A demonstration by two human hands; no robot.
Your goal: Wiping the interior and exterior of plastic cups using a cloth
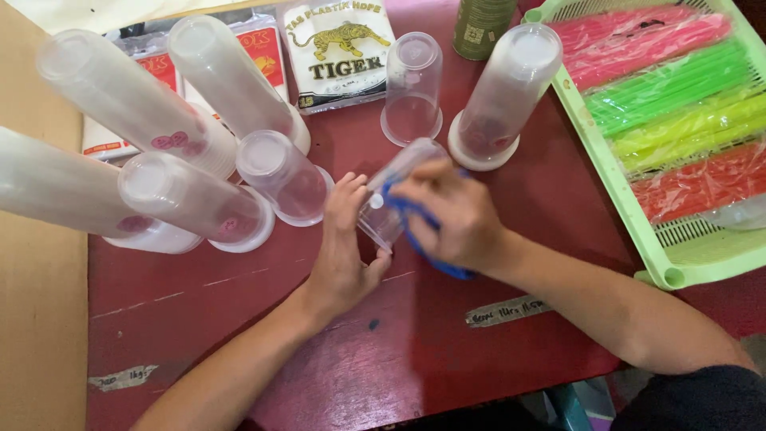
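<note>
My left hand (341, 251) grips a clear plastic cup (392, 187) that lies tilted on its side above the dark red table (335, 375). My right hand (455, 214) presses a blue cloth (423, 231) against the cup's outside, fingers curled over both. The cloth hangs out below my right palm. Both hands meet at the middle of the table.
Several tall stacks of upside-down clear cups (215, 76) stand at left and back, one single cup (412, 86) and another stack (503, 96) behind my hands. A green tray (678, 263) of coloured straw packs sits right. Plastic bag packs (339, 49) and a green can (481, 25) lie at the back.
</note>
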